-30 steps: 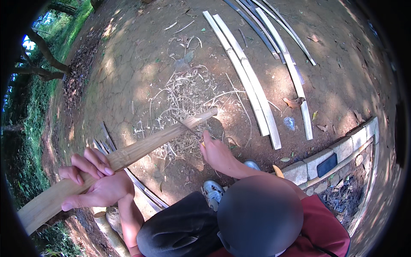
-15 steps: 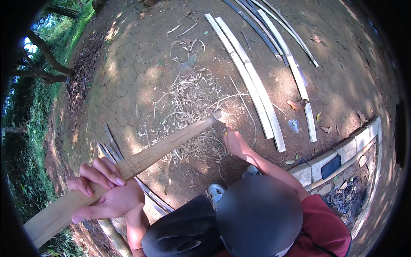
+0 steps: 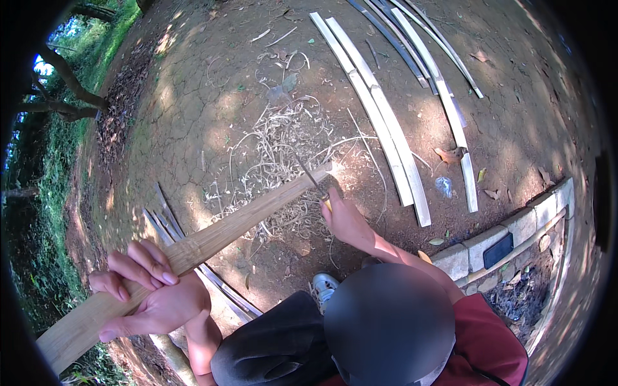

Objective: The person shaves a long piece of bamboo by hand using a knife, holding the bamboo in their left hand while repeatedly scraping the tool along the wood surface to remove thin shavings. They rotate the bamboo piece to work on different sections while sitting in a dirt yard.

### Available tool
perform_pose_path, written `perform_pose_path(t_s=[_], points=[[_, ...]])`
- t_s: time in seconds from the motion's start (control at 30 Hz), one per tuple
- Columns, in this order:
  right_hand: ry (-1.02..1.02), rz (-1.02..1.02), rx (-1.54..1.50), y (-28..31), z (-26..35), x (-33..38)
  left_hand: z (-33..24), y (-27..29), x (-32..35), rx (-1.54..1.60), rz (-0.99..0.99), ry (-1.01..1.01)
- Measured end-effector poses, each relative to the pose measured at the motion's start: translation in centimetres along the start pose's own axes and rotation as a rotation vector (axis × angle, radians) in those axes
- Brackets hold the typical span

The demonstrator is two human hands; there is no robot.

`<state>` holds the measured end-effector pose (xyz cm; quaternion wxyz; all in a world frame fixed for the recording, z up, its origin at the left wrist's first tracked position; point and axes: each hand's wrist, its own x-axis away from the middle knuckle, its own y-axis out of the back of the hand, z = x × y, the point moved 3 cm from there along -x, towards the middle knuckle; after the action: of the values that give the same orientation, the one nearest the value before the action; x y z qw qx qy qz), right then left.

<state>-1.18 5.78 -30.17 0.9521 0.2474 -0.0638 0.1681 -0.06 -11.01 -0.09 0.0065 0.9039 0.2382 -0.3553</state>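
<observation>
A long, flat bamboo strip [image 3: 225, 235] slants from the lower left up to the middle of the view. My left hand [image 3: 161, 302] is closed round its near part, with the thumb underneath and the fingers over the top. In my right hand [image 3: 347, 222] is a knife [image 3: 311, 175] with a light-coloured handle, mostly hidden by the fingers. Its thin dark blade lies across the strip close to the far end; whether it bites into the bamboo I cannot tell. Beneath that end, a heap of pale curled shavings [image 3: 283, 138] covers the ground.
Pale split strips [image 3: 380, 116] lie on the bare soil to the right, with darker strips [image 3: 393, 38] beyond. More thin strips [image 3: 225, 296] lie by my left forearm. A low block edging [image 3: 450, 260] at the right bears a dark phone-like slab [image 3: 498, 251]. Greenery borders the left.
My right hand and the knife have shifted slightly left along the strip, and the blade shows more clearly across it. The left hand, still gripping, has moved slightly down and left.
</observation>
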Motion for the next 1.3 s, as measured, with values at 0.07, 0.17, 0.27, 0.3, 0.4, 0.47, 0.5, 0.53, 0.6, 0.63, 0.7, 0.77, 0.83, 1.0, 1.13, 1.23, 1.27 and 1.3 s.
perform_pose_path(t_s=[0.07, 0.17, 0.27, 0.3, 0.4, 0.47, 0.5, 0.53, 0.6, 0.63, 0.7, 0.77, 0.83, 1.0, 1.13, 1.23, 1.27, 1.3], points=[[0.114, 0.067, -0.059, 0.8, 3.3, 2.1, 0.2, 0.1, 0.5, 0.007, -0.013, 0.012], [0.071, 0.0, 0.001, 0.0, 1.9, 1.5, 0.7, -0.1, 0.1, 0.012, -0.004, 0.023], [0.061, 0.028, 0.006, -0.7, 0.1, 0.2, 0.6, 0.2, -0.5, -0.083, -0.05, 0.013], [0.06, 0.054, 0.037, -0.3, 0.5, 0.3, 0.7, 0.4, -0.5, -0.123, -0.08, 0.016], [0.027, 0.083, -0.06, 1.0, 2.8, 1.2, 0.7, 0.7, -0.2, -0.16, -0.11, -0.01], [0.081, 0.123, -0.077, 1.6, 4.9, 2.3, 0.7, 0.8, 0.0, -0.131, -0.136, 0.0], [0.106, 0.139, -0.087, 1.7, 5.6, 2.8, 0.7, 0.7, 0.1, -0.114, -0.146, 0.006], [0.123, 0.15, -0.034, 1.0, 5.3, 2.8, 0.5, 0.6, 0.2, -0.117, -0.138, 0.011], [0.069, 0.059, -0.012, -0.3, 1.8, 0.9, 0.2, 0.4, 0.4, -0.126, -0.121, 0.019], [0.045, 0.007, 0.004, -0.1, 0.9, 0.1, 0.3, 0.4, 0.3, -0.115, -0.123, 0.027], [0.059, 0.031, 0.012, -0.2, 0.6, 0.2, 0.7, 0.9, 0.2, -0.103, -0.128, 0.044], [0.073, 0.063, 0.028, 0.0, 1.1, 0.4, 0.8, 1.3, 0.0, -0.113, -0.131, 0.025], [0.087, 0.091, 0.059, 1.8, 4.1, 0.9, 0.7, 1.5, 0.1, -0.108, -0.127, 0.023], [-0.074, 0.015, 0.011, -1.6, -2.2, -0.1, 0.0, 0.2, 0.7, -0.076, -0.089, 0.022], [-0.134, -0.022, -0.087, -0.3, -5.6, -1.2, 0.5, 0.1, 0.8, -0.009, -0.036, 0.026], [-0.071, -0.031, -0.019, 1.0, -1.8, 0.0, 0.3, 0.6, 0.6, -0.033, -0.046, 0.03], [-0.064, -0.025, -0.042, 1.1, -0.9, 0.4, 0.4, 0.6, 0.4, -0.048, -0.056, 0.027], [-0.057, -0.02, -0.068, 1.1, -0.3, 0.8, 0.5, 0.5, 0.3, -0.063, -0.063, 0.024]])
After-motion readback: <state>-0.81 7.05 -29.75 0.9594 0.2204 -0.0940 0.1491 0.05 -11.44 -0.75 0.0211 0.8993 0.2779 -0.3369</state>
